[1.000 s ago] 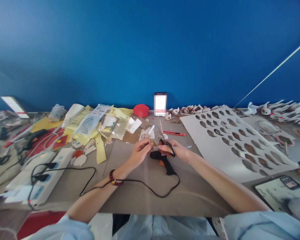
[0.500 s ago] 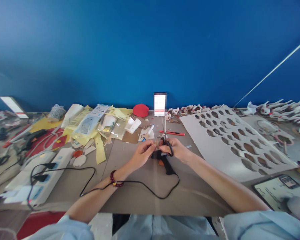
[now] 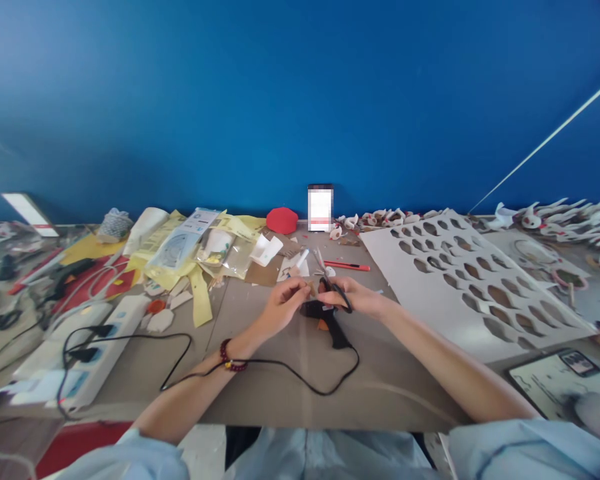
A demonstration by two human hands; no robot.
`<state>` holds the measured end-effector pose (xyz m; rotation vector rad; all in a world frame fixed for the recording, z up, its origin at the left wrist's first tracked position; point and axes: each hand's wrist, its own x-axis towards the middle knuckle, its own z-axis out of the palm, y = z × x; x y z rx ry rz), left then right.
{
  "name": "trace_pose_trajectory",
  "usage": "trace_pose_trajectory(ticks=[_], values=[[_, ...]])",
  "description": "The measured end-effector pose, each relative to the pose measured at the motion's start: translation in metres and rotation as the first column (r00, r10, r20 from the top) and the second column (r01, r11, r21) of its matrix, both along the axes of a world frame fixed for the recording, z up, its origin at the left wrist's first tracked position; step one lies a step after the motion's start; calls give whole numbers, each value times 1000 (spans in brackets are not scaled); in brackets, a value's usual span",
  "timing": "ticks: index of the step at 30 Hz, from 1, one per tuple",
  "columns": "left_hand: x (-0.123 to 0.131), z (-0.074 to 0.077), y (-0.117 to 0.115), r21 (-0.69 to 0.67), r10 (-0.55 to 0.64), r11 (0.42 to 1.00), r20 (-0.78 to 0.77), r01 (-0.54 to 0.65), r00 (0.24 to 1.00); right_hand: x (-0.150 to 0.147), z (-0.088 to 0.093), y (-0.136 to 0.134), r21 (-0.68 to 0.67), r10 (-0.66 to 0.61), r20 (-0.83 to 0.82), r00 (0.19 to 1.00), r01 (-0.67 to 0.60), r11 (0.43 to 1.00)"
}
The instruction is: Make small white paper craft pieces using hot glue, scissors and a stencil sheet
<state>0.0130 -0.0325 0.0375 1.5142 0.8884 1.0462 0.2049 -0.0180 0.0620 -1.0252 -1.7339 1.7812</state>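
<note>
Over the table (image 3: 275, 393), right grip (image 3: 356, 298) clasps silvery, black-handled scissors (image 3: 327, 276), left grip (image 3: 286, 300) a tan scrap (image 3: 311, 287).

On the table (image 3: 270, 407), the glue gun (image 3: 334, 328) lies before the scissors (image 3: 325, 272), with power strip (image 3: 103, 353) left and sheet (image 3: 440, 307) right.

Bench clutter, blue wall (image 3: 300, 100) behind.
Left: white power strip (image 3: 130, 313), two black plugs (image 3: 84, 355) in; yellow papers (image 3: 147, 248) and clear bag (image 3: 237, 257) beyond. Back: red rounded object (image 3: 282, 220) near upright screen (image 3: 321, 208), display pixelated. Red pen (image 3: 355, 267) lying mid-table. Right: white sheet (image 3: 430, 307) with rows of holes, white red-marked pieces (image 3: 533, 219) heaped past it, phone (image 3: 537, 377) nearest.
</note>
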Motion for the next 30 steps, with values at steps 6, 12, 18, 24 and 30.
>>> trace_pose_trajectory(ticks=[6,12,18,24,30], values=[[-4,0,1,14,49,999,3,-49,999,8,12,1,48,134,133,982,-141,989],[-2,3,-2,36,-22,999,-32,23,999,-1,4,-4,1,-85,-26,996,85,996],[-2,5,-4,94,-73,991,-179,91,981,-1,0,-3,-68,-192,-109,975,186,980],[-2,10,-4,93,-99,988,-258,127,961,-2,-1,-4,-36,-132,-90,987,129,991],[-2,5,-3,36,-140,989,-149,147,979,-4,-4,-4,-17,-186,-98,978,185,983]])
